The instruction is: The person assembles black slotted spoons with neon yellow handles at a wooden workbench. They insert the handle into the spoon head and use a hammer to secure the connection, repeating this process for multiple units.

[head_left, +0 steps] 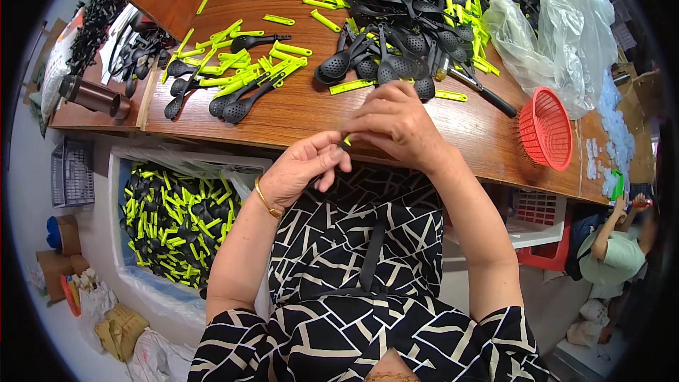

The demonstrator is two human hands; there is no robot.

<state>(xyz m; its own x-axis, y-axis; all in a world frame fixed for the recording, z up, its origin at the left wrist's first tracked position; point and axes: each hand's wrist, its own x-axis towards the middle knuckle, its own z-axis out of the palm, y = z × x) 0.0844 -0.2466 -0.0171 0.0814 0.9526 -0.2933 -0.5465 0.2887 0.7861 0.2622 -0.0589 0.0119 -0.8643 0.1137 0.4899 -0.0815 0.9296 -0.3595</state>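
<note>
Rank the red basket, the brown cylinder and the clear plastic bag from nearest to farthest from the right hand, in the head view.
From the right hand:
1. Red basket, on its side at the table's right edge, to the hand's right.
2. Clear plastic bag, crumpled at the table's far right, beyond the basket.
3. Brown cylinder, lying on the lower board at far left, well past the left hand.

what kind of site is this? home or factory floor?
Most likely a small assembly workshop, not a home. A wooden workbench is heaped with black slotted spoon heads and loose lime-green handles, and a lined bin beside it is full of finished spoons. Both hands work on one piece at the bench edge.
</note>
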